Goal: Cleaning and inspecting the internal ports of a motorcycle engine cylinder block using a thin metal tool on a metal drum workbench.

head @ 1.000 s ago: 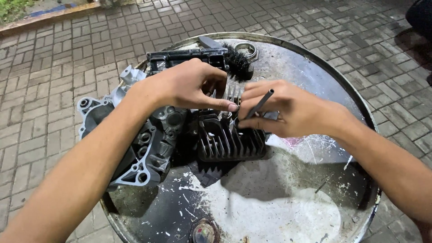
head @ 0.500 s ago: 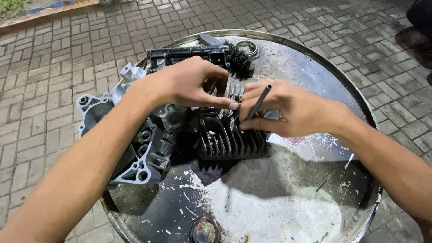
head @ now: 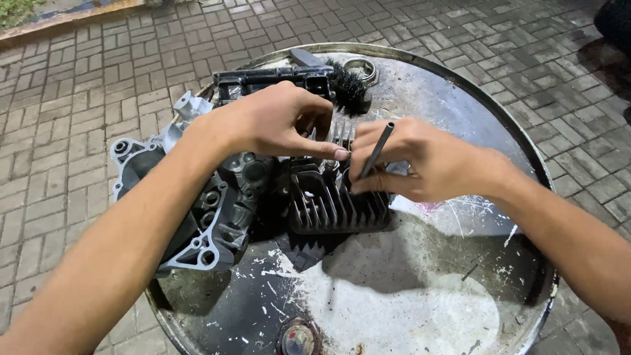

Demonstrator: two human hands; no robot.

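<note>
Head view, one grey engine case (head: 197, 217) at left, left hand (head: 276, 121) pinching down on one black finned cylinder (head: 332, 200) in the middle, right hand (head: 420, 161) just beside it gripping one thin metal rod (head: 376, 151), one round metal drum top (head: 460, 98) underneath.

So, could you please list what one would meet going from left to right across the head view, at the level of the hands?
Brick paving → grey engine casing → left hand → black finned cylinder → thin dark rod → right hand → rim of the round metal drum top.
</note>
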